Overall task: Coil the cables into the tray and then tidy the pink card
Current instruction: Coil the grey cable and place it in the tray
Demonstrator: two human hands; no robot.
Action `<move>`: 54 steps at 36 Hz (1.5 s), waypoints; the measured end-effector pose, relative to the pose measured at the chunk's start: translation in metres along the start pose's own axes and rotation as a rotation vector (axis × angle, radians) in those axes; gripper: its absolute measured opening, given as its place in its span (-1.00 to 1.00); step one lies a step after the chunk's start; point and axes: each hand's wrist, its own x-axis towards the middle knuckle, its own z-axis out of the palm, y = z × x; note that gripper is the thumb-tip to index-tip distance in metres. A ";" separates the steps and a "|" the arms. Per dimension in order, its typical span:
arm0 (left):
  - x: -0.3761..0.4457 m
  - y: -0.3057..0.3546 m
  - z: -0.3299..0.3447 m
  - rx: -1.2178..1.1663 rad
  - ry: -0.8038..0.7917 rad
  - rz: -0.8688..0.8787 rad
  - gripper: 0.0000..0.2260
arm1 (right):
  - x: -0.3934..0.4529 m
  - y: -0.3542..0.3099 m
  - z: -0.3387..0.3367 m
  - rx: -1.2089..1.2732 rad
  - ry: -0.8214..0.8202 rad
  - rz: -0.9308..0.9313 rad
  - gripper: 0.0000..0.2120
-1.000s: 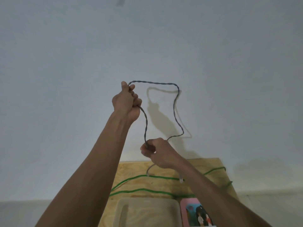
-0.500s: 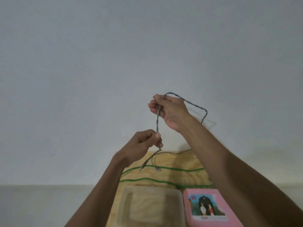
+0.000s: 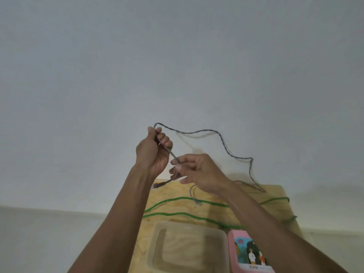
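Both hands up in front of a plain wall, working the grey cable [image 3: 222, 141]. Left hand [image 3: 152, 152] has fingers curled round the cable near the top of the loop. Right hand [image 3: 199, 172] pinches the same cable lower down between thumb and forefinger, other fingers loosely spread. A long slack loop swings out to the right and drops toward the wooden board [image 3: 275, 196]. One plug end [image 3: 157, 185] hangs below the hands, the other end [image 3: 198, 202] dangles just above the board.

Green cable [image 3: 177, 213] lies stretched in two runs across the board, untouched. Clear tray [image 3: 155, 245] sits on the board's near side, nothing coiled in it yet. Pink card [image 3: 234, 251] just beside the tray's right edge, partly under the right forearm.

Step in hand looks like forming the first coils of the grey one. To do it well: keep the left grip fixed as the anchor, feed even loops with the right, follow the cable's twist so it doesn't kink, gather the loose plugs before lowering into the tray.
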 end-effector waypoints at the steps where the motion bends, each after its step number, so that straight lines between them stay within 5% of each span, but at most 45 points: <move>1: -0.001 0.000 -0.001 0.083 -0.009 0.018 -0.62 | 0.001 -0.001 0.002 -0.022 0.062 -0.021 -0.88; 6: -0.022 -0.009 -0.012 0.848 -0.186 0.083 -0.47 | 0.008 -0.019 -0.005 -0.170 0.268 -0.110 -0.87; 9: -0.034 -0.022 -0.020 1.053 -0.333 0.119 -0.47 | 0.013 -0.029 -0.008 -0.168 0.264 -0.091 -0.93; 13: -0.039 -0.029 -0.019 1.061 -0.280 0.192 -0.47 | 0.018 -0.037 -0.010 -0.179 0.248 -0.091 -0.94; 18: -0.044 -0.023 -0.018 1.078 -0.322 0.084 -0.48 | 0.023 -0.042 -0.024 -0.192 0.131 -0.076 -0.90; 24: -0.042 -0.015 -0.017 0.750 -0.470 -0.149 -0.53 | 0.031 -0.042 -0.033 -0.181 0.132 -0.140 -0.69; 29: -0.050 -0.019 0.002 0.483 -0.513 -0.156 -0.64 | 0.027 -0.038 -0.033 -0.090 -0.151 -0.086 -0.69; 31: -0.047 -0.020 0.011 0.390 -0.477 -0.118 -0.65 | 0.029 -0.030 -0.031 -0.134 -0.119 -0.128 -0.77; 36: -0.039 -0.013 0.027 0.356 -0.426 0.012 -0.75 | 0.024 -0.008 -0.017 -0.278 0.065 -0.138 -0.45; 41: -0.027 -0.003 0.037 0.533 -0.431 0.133 -0.77 | 0.016 -0.006 -0.011 -0.200 0.085 -0.160 -0.67; 54: 0.002 -0.013 0.045 0.612 -0.366 0.331 -0.76 | 0.016 -0.014 -0.011 -0.336 0.282 -0.083 -0.74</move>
